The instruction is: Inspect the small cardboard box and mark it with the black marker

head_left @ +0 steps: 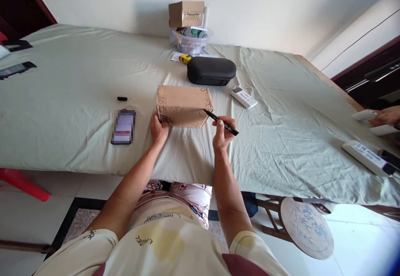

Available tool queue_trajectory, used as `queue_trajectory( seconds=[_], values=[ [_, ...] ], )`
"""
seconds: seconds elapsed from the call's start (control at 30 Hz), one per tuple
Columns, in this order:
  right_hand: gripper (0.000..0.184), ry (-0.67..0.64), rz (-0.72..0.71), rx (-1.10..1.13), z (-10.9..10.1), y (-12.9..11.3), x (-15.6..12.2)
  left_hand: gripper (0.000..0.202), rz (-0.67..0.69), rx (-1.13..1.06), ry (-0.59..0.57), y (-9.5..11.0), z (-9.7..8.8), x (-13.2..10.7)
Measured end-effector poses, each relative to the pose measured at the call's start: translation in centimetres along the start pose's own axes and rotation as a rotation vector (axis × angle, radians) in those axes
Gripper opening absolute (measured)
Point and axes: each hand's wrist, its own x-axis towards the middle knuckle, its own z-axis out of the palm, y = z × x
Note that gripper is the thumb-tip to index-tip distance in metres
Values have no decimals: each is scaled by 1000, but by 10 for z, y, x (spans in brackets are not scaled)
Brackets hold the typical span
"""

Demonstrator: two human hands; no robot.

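A small cardboard box (pixel 184 99) with black drawn patterns along its edges and corners stands on the cloth in front of me. My left hand (pixel 159 129) grips its lower left corner, with the thumb up the side and the fingers partly hidden at the near face. In my right hand (pixel 223 133) is a black marker (pixel 229 128), pinched between thumb and fingers. Its tip is at the upper right part of the box's near face; whether it touches, I cannot tell. A black marker cap (pixel 122 99) lies apart on the left.
A phone (pixel 123 128) lies left of the box. Behind it are a black case (pixel 211 71), a yellow tape measure (pixel 185 58) and a plastic basket (pixel 192 44) under another carton (pixel 186 14). A white device (pixel 243 97) lies to the right. Another person's hand (pixel 390 115) shows at far right.
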Motion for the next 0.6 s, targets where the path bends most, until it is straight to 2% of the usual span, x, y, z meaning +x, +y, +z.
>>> queue_trajectory(
  seconds=[0.13, 0.37, 0.53, 0.6],
  values=[
    [41, -91, -12, -127, -2, -1, -3, 48, -4, 38, 8, 4, 0, -1],
    [39, 27, 0, -109, -5, 3, 1, 47, 16, 47, 14, 8, -1, -3],
    [39, -87, 8, -97, -4, -1, -1, 46, 13, 39, 16, 7, 0, -3],
    [37, -64, 13, -79, -3, -1, -1, 46, 8, 32, 15, 6, 1, -3]
  ],
)
